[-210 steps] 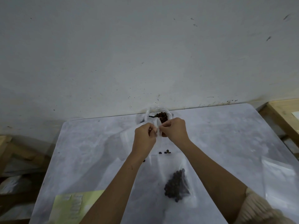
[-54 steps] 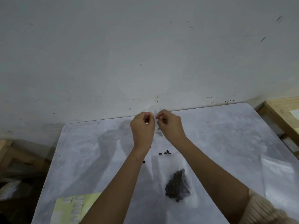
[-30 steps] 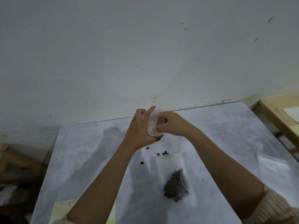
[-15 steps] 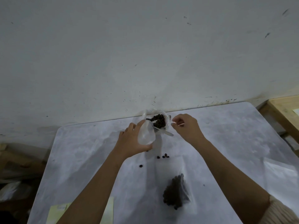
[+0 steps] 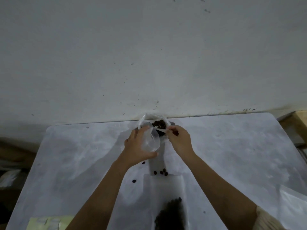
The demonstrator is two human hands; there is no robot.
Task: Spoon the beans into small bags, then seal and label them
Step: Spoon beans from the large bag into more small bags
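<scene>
A large clear bag of dark beans (image 5: 158, 124) stands open at the table's far edge by the wall. My left hand (image 5: 137, 146) holds a small empty clear bag (image 5: 151, 141) upright just in front of it, fingers and thumb wrapped around it. My right hand (image 5: 178, 138) pinches the handle of a pale spoon (image 5: 161, 129) whose bowl reaches toward the beans. A small filled bag of beans (image 5: 171, 213) lies flat on the table near me.
Loose beans (image 5: 162, 172) lie scattered on the white table (image 5: 232, 155). A yellow label sheet (image 5: 48, 222) sits at the near left; clear spare bags (image 5: 292, 206) lie at the near right. A wooden frame (image 5: 297, 123) stands right of the table.
Both hands had been pulling the small bag's mouth apart; then the left hand kept the bag alone and the right hand moved to the spoon at the bean bag.
</scene>
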